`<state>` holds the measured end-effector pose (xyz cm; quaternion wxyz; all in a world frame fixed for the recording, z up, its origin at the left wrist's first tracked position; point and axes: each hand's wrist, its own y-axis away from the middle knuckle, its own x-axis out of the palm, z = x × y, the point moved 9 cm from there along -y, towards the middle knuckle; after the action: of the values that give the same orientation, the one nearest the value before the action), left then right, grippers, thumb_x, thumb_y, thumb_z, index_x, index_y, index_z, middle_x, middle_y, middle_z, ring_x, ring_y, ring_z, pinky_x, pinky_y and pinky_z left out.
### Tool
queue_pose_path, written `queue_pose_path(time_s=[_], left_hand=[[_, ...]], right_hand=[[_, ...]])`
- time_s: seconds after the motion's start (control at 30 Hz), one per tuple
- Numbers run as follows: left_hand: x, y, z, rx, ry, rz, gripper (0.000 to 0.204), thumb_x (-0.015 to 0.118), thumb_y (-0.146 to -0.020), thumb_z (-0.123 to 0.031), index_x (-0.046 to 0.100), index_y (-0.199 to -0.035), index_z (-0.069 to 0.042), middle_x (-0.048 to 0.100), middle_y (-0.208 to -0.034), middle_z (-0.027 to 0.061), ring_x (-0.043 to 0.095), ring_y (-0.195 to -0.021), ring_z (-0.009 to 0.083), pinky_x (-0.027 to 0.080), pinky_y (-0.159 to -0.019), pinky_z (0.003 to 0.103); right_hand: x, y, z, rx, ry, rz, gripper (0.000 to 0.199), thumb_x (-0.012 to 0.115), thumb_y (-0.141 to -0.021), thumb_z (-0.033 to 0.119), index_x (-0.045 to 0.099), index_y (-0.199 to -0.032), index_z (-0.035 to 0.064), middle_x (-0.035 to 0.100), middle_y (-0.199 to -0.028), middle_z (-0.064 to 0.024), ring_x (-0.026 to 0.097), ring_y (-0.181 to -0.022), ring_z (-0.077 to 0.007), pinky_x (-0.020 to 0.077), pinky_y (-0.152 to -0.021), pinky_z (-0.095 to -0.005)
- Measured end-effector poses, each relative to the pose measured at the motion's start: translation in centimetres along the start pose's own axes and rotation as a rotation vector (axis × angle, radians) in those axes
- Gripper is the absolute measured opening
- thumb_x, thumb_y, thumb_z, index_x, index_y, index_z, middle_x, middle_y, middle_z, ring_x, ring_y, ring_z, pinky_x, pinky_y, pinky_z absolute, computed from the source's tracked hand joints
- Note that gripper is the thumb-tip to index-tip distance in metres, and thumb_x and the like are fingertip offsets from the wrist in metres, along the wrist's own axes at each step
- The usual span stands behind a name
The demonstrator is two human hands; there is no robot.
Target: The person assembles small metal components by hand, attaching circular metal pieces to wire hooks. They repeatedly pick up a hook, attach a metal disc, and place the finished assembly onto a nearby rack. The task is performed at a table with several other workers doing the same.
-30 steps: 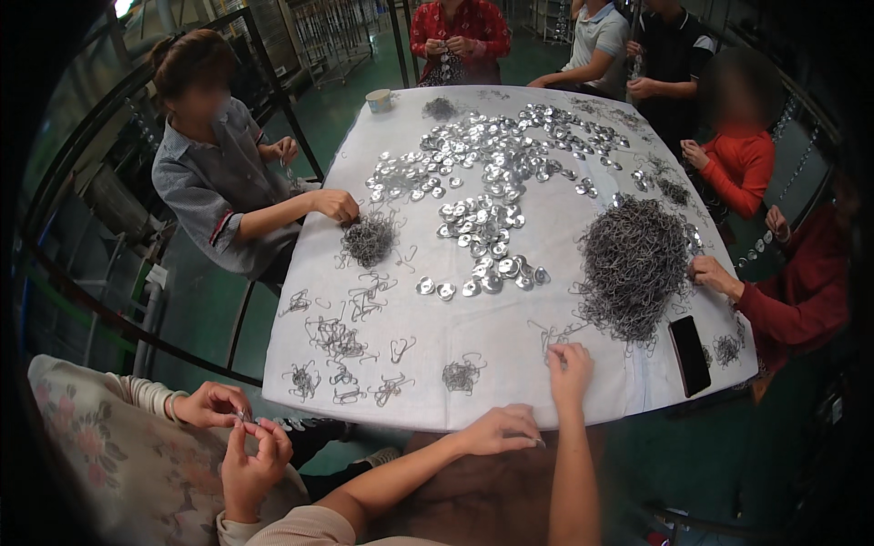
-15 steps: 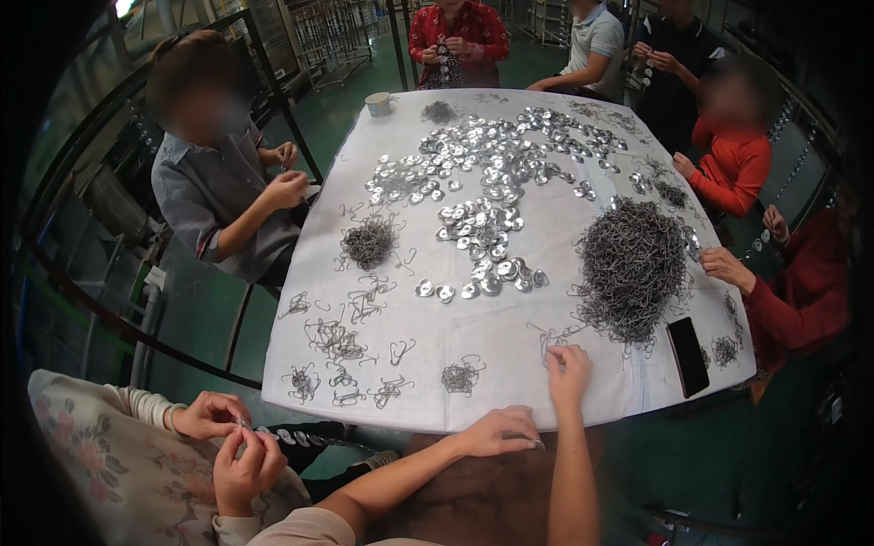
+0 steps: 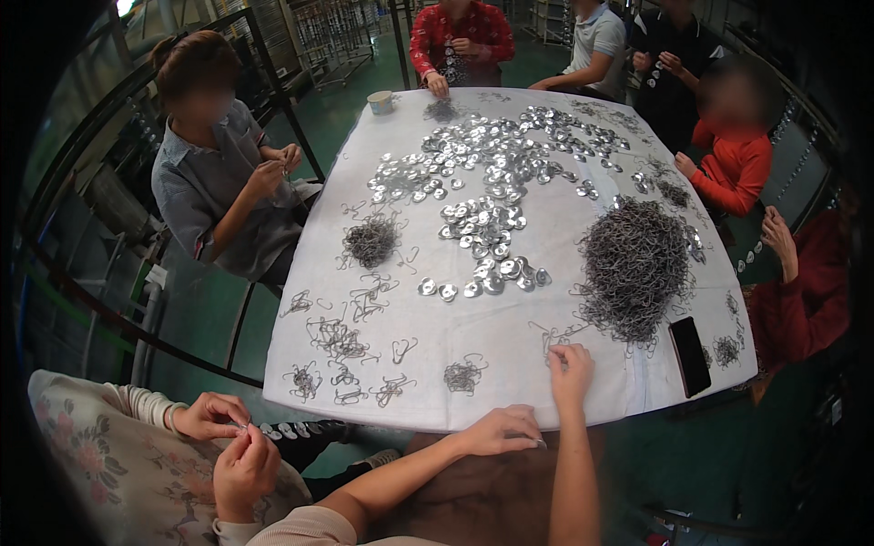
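Silvery discs [image 3: 496, 168] spread across the centre of the white-covered tabletop [image 3: 482, 318]; a dense heap of grey wire hooks [image 3: 635, 268] sits right of centre. Since half a second ago, the left hand [image 3: 501, 430] and right hand [image 3: 571, 362], at lower centre, have barely moved, so their work seems little advanced. At upper centre, a co-worker's hand [image 3: 437, 86] has come down to a small hook pile [image 3: 442, 111]. The right grip's fingertips touch or overlap loose hooks [image 3: 552, 338]; whether they pinch one, I cannot tell. Nor is the left grip's closure clear beside a tiny glint.
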<state>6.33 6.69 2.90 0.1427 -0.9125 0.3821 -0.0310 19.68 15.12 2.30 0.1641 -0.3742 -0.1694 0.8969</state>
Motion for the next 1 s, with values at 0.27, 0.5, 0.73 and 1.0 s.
queue_pose_path(time_s=[0.27, 0.5, 0.73, 1.0], left_hand=[[-0.01, 0.16, 0.3, 0.012, 0.015, -0.003, 0.011, 0.07, -0.081, -0.008, 0.072, -0.092, -0.006, 0.067, -0.09, 0.0052, 0.062, -0.092, 0.0196, 0.031, -0.108, 0.046], [0.02, 0.1, 0.27, 0.001, 0.016, 0.004, 0.01, 0.071, -0.082, -0.008, 0.072, -0.091, -0.006, 0.067, -0.09, 0.0049, 0.061, -0.092, 0.0191, 0.031, -0.109, 0.046], [0.04, 0.11, 0.29, 0.001, 0.015, 0.002, 0.01, 0.071, -0.082, -0.009, 0.072, -0.091, -0.006, 0.067, -0.09, 0.0047, 0.061, -0.092, 0.0189, 0.031, -0.108, 0.045], [0.03, 0.08, 0.18, 0.011, 0.021, 0.0, 0.011, 0.071, -0.081, -0.009, 0.072, -0.092, -0.006, 0.067, -0.09, 0.0049, 0.061, -0.091, 0.0193, 0.031, -0.108, 0.045]], right_hand=[[0.11, -0.01, -0.02, 0.01, -0.019, 0.005, 0.005, 0.068, -0.076, 0.013, 0.067, -0.081, 0.0115, 0.06, -0.081, -0.0007, 0.056, -0.081, -0.0208, 0.0385, -0.073, -0.0352], [0.0, -0.07, 0.11, 0.002, -0.006, 0.006, 0.006, 0.068, -0.076, 0.013, 0.068, -0.081, 0.0112, 0.061, -0.081, -0.0011, 0.056, -0.081, -0.021, 0.0387, -0.073, -0.0351], [-0.04, -0.04, 0.27, -0.001, -0.007, 0.007, 0.005, 0.068, -0.076, 0.013, 0.067, -0.081, 0.0111, 0.061, -0.081, -0.0015, 0.056, -0.08, -0.0213, 0.0388, -0.073, -0.0354], [-0.03, -0.03, 0.11, -0.004, -0.007, 0.006, 0.006, 0.068, -0.076, 0.013, 0.067, -0.081, 0.0111, 0.06, -0.081, -0.0015, 0.056, -0.08, -0.0212, 0.0385, -0.073, -0.0356]])
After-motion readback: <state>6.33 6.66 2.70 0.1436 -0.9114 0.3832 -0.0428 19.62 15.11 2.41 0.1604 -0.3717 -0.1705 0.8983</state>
